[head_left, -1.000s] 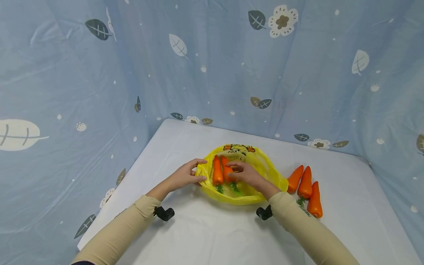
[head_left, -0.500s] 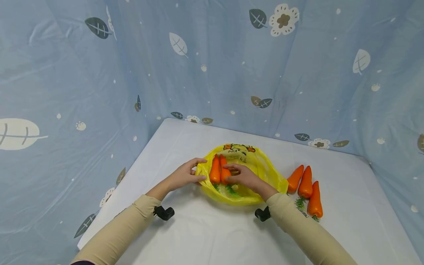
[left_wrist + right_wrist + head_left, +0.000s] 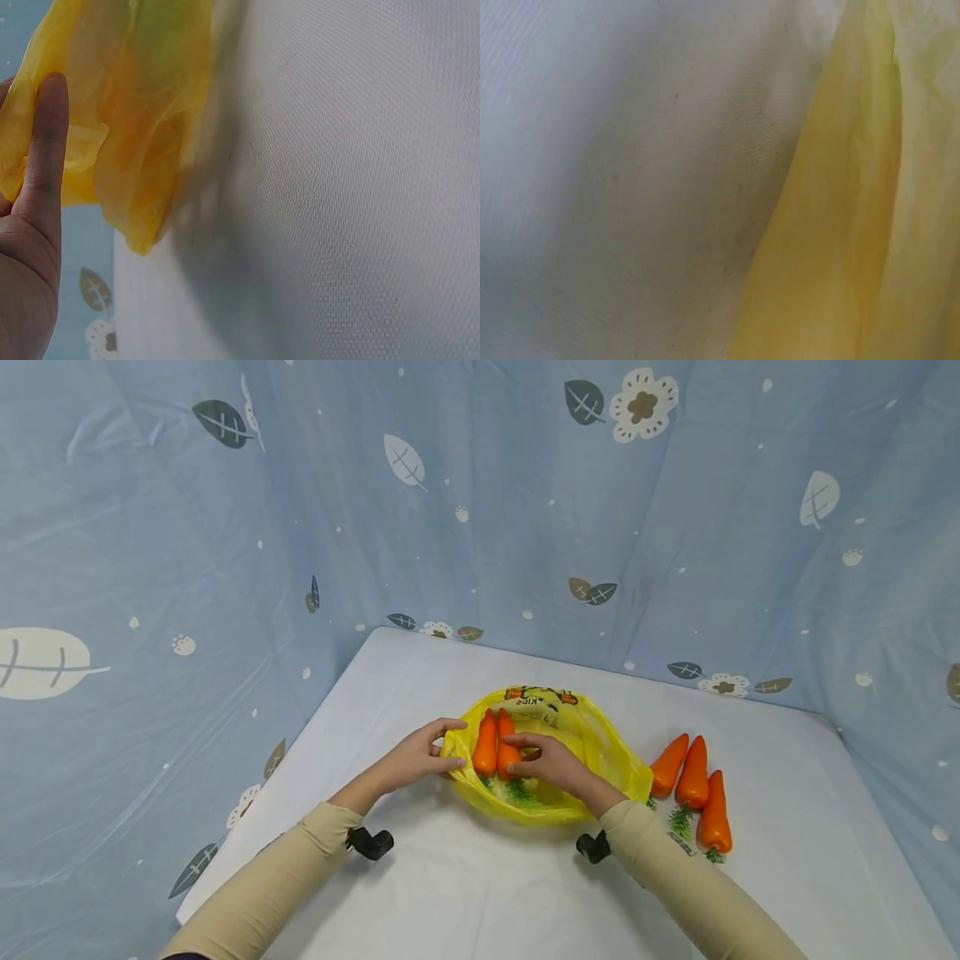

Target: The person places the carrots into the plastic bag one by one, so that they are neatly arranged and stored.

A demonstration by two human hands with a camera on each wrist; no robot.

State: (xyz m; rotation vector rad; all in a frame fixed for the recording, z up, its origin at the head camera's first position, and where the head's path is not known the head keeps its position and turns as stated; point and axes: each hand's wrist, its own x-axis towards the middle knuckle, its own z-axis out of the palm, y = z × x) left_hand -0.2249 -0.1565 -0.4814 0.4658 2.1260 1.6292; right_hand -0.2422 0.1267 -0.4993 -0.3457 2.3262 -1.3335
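Note:
A yellow plastic bag (image 3: 600,735) lies spread on the white table with its mouth held wide. My left hand (image 3: 414,756) pinches its left rim, the thumb outside the thin film in the left wrist view. Inside the bag two orange carrots with green tops lie side by side: a left carrot (image 3: 486,745) and a right carrot (image 3: 506,727). Reaching in over the front rim, my right hand (image 3: 553,762) holds the right carrot by its side, fingers and thumb on it. The right wrist view shows mostly the bag's side (image 3: 817,247); the hand is hidden there.
Three more carrots lie on the table right of the bag: one against its edge (image 3: 669,767), a middle carrot (image 3: 693,777) and a front carrot (image 3: 715,818). Behind the white table (image 3: 465,893) hangs a blue patterned curtain (image 3: 480,560).
My right hand has moved slightly left with the right carrot, and the two carrots in the bag now lie closer together and nearer the left rim. My left hand stays on the rim.

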